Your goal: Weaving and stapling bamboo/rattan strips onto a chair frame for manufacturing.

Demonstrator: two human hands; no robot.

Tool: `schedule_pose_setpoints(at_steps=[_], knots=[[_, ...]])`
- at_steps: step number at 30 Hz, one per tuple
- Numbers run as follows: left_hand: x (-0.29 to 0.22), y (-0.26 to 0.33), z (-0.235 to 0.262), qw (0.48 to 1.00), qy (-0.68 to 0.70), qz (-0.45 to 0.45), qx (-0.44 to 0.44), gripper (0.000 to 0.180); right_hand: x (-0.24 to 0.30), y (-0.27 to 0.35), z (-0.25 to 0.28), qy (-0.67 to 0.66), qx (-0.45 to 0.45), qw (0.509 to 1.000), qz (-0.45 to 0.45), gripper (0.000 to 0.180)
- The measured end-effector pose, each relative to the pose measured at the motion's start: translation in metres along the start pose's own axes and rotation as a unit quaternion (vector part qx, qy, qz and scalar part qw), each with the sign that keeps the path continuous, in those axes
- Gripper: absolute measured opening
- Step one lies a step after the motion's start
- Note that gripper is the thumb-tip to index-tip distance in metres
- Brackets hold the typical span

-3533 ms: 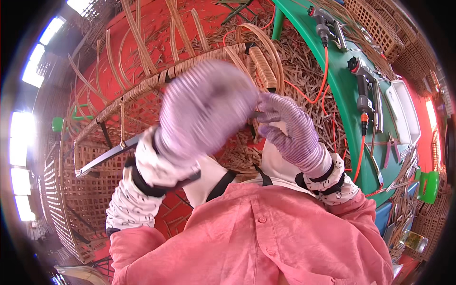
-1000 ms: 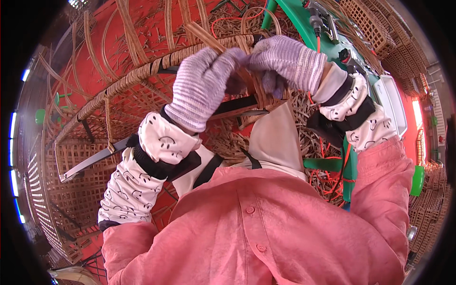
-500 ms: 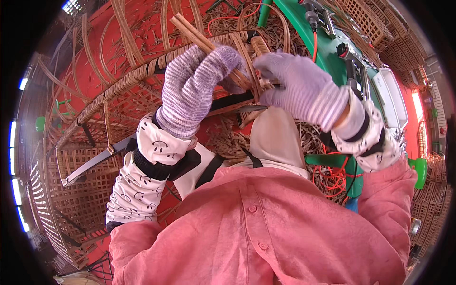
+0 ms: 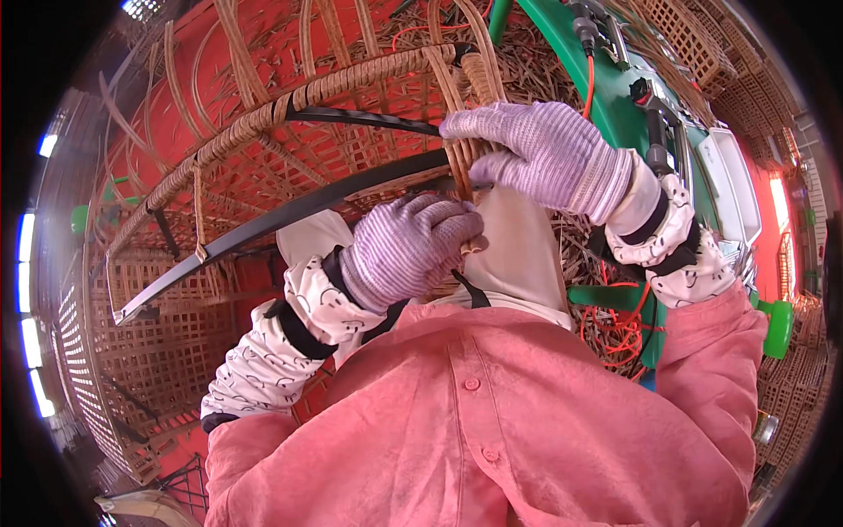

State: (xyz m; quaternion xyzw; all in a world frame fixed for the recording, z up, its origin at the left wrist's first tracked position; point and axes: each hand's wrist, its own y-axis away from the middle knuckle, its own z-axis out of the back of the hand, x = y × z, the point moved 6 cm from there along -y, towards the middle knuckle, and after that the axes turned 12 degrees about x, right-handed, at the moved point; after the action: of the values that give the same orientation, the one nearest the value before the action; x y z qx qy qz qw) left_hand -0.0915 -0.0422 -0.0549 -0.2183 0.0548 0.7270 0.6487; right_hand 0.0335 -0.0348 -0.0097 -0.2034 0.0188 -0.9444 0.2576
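Observation:
Both my hands wear lilac striped knit gloves. My left hand [image 4: 413, 246] is closed low in front of my lap, around brown wicker strips whose cut ends poke out beside its fingers. Above it, my right hand [image 4: 540, 158] pinches flat wicker strips [image 4: 452, 92] between thumb and forefinger, where they hang over the rim. That rim [image 4: 233, 132], wrapped in wicker, belongs to a large woven frame in front of me. A flat black band [image 4: 290, 206] curves below it, its right end running to the strips by my right hand.
Loose upright wicker strips [image 4: 237, 57] stand beyond the rim on a red floor. A green bench [image 4: 549, 31] at the right bears tools with orange cords and a white tray [image 4: 733, 180]. Woven baskets [image 4: 685, 39] stack at the far right. Wicker scraps litter the floor.
My left hand has come down from above the rim to near my lap, bringing the strip ends downward. My right hand has shifted slightly down and pinches the strips. More of the black band shows.

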Motion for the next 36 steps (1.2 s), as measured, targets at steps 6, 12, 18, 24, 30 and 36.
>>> schedule_pose_setpoints(at_steps=[6, 12, 18, 24, 30, 36], knots=[[-0.002, 0.003, -0.008, 0.998, 0.053, 0.010, -0.039, 0.021, 0.022, -0.005, -0.008, 0.203, 0.101, 0.973, -0.049, 0.033], [-0.015, 0.006, 0.039, 0.995, 0.093, 0.036, -0.010, 0.026, 0.033, -0.006, -0.016, 0.373, 0.038, 0.926, 0.049, 0.017], [0.047, -0.015, 0.067, 0.989, 0.062, 0.112, 0.076, 0.022, 0.031, 0.004, -0.025, 0.368, -0.032, 0.923, 0.111, 0.014], [0.069, -0.044, 0.029, 0.953, 0.083, 0.110, 0.271, 0.035, 0.032, 0.002, -0.023, 0.304, -0.084, 0.942, 0.112, 0.020], [0.044, -0.061, 0.039, 0.945, -0.196, 0.019, 0.259, 0.029, 0.032, 0.006, -0.018, 0.243, -0.084, 0.962, 0.096, 0.034], [0.016, -0.048, 0.074, 0.932, -0.180, 0.128, 0.287, 0.022, 0.035, 0.008, -0.012, 0.193, -0.093, 0.975, 0.067, 0.043]])
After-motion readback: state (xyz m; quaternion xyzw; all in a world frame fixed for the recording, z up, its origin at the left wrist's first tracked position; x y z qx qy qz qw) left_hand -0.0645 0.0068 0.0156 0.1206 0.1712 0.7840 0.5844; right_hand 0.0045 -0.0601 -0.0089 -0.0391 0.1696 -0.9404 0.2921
